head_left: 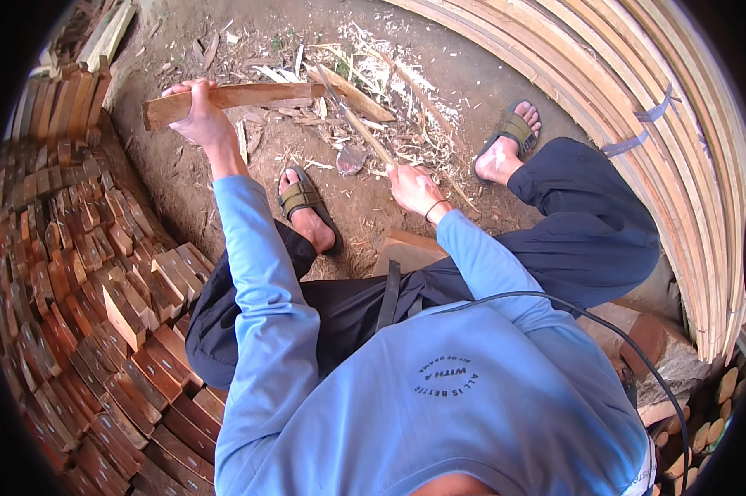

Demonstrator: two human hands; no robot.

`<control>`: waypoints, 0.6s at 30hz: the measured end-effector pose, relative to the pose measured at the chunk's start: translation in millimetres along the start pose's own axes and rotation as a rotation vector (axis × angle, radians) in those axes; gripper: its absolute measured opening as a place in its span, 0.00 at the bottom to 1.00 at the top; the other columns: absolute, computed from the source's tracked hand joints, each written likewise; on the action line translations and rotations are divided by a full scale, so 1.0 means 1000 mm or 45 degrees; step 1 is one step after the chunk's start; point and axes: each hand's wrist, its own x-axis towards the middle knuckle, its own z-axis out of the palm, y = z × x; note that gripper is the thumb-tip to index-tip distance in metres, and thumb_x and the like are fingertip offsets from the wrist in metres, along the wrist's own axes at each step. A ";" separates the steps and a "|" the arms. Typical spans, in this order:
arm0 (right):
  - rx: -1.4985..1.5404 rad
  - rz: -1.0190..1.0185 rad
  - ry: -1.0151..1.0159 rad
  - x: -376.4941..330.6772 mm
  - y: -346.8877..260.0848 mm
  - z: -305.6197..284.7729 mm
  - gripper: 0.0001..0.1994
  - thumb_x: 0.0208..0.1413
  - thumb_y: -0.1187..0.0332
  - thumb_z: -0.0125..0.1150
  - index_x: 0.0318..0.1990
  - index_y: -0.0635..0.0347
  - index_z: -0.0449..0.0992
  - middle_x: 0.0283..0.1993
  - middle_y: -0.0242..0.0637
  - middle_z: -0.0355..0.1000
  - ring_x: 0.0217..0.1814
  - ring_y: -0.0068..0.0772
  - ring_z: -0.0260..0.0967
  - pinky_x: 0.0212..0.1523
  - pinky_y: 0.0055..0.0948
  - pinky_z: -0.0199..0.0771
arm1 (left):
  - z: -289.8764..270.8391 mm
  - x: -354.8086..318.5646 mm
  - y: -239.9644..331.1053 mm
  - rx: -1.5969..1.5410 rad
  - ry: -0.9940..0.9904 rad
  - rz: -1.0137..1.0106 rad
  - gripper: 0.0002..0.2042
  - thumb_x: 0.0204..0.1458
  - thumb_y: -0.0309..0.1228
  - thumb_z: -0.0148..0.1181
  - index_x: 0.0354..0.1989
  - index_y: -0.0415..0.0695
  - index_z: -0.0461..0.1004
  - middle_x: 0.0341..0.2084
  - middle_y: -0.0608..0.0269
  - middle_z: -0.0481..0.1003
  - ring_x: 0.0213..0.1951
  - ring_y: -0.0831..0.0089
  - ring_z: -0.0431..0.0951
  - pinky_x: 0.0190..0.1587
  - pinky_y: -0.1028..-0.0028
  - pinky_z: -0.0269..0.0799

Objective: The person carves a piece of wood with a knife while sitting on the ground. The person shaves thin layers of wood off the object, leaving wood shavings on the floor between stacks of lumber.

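My left hand is closed round one end of a short, slightly curved wooden board, held out over the ground ahead of my left foot. My right hand grips the pale wooden handle of a long, narrow tool, which slants up and left from my fist. Its thin grey far part, which looks like a blade seen edge-on, is by the board's right end. Whether the two touch, I cannot tell. Below them lie a split piece of wood and many pale shavings.
Stacked wooden blocks fill the left side. Long bent strips of wood, bound with a band, curve along the right. My sandalled feet stand apart on bare soil. A black cable runs across my shirt.
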 end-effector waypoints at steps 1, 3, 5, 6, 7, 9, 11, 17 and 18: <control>0.021 0.006 0.019 -0.001 0.001 0.001 0.23 0.66 0.60 0.42 0.29 0.69 0.77 0.31 0.60 0.74 0.36 0.64 0.73 0.43 0.52 0.72 | -0.001 0.001 -0.002 -0.004 -0.008 0.014 0.11 0.46 0.12 0.56 0.32 0.43 0.64 0.27 0.59 0.72 0.29 0.68 0.77 0.40 0.67 0.77; 0.457 0.140 -0.181 0.006 0.008 0.003 0.23 0.68 0.57 0.41 0.29 0.65 0.73 0.20 0.47 0.71 0.20 0.46 0.70 0.23 0.43 0.70 | 0.002 0.000 -0.002 -0.079 -0.018 0.014 0.11 0.45 0.12 0.56 0.31 0.43 0.64 0.26 0.58 0.72 0.29 0.68 0.77 0.40 0.68 0.77; 1.299 0.575 -0.617 0.009 0.006 -0.005 0.21 0.69 0.55 0.40 0.29 0.62 0.70 0.15 0.37 0.65 0.14 0.30 0.65 0.14 0.34 0.65 | 0.001 0.001 -0.003 -0.097 -0.018 0.026 0.12 0.45 0.12 0.56 0.31 0.43 0.64 0.26 0.58 0.72 0.28 0.68 0.77 0.39 0.68 0.78; 1.489 0.582 -0.691 -0.001 -0.011 -0.017 0.18 0.71 0.52 0.37 0.32 0.54 0.61 0.19 0.19 0.52 0.14 0.11 0.48 0.10 0.16 0.46 | -0.002 0.002 -0.006 -0.077 -0.014 0.038 0.12 0.45 0.12 0.56 0.31 0.43 0.64 0.26 0.59 0.72 0.28 0.68 0.77 0.39 0.68 0.78; 1.322 0.510 -0.575 -0.007 -0.025 -0.027 0.19 0.71 0.52 0.37 0.32 0.54 0.61 0.19 0.21 0.53 0.13 0.12 0.49 0.10 0.19 0.47 | -0.005 0.002 -0.007 -0.054 -0.012 0.049 0.12 0.45 0.12 0.56 0.31 0.43 0.64 0.25 0.59 0.71 0.28 0.68 0.77 0.38 0.68 0.78; 0.990 0.358 -0.339 -0.012 -0.039 -0.038 0.19 0.71 0.52 0.37 0.32 0.56 0.62 0.18 0.23 0.56 0.12 0.15 0.51 0.10 0.23 0.51 | -0.002 0.002 -0.001 -0.071 -0.002 0.025 0.12 0.44 0.13 0.56 0.31 0.43 0.63 0.26 0.60 0.71 0.28 0.68 0.76 0.39 0.67 0.78; 0.336 0.028 0.063 -0.002 -0.025 -0.018 0.18 0.70 0.55 0.41 0.35 0.59 0.68 0.16 0.31 0.58 0.12 0.25 0.57 0.13 0.30 0.59 | -0.002 0.000 0.001 -0.036 0.010 0.009 0.12 0.44 0.13 0.56 0.30 0.43 0.63 0.26 0.60 0.71 0.27 0.68 0.76 0.38 0.67 0.79; -0.079 -0.041 -0.029 -0.002 -0.011 -0.013 0.20 0.65 0.63 0.46 0.27 0.70 0.75 0.28 0.63 0.73 0.34 0.61 0.75 0.37 0.50 0.74 | 0.000 0.010 -0.003 0.002 0.088 0.021 0.12 0.43 0.11 0.56 0.30 0.43 0.64 0.25 0.59 0.71 0.26 0.67 0.77 0.34 0.66 0.80; -0.054 -0.191 0.094 0.002 -0.002 -0.001 0.19 0.68 0.62 0.44 0.29 0.67 0.73 0.22 0.52 0.72 0.21 0.51 0.72 0.23 0.45 0.71 | 0.002 0.009 -0.003 0.001 0.057 0.030 0.12 0.44 0.11 0.56 0.30 0.43 0.64 0.25 0.59 0.71 0.26 0.67 0.77 0.34 0.66 0.80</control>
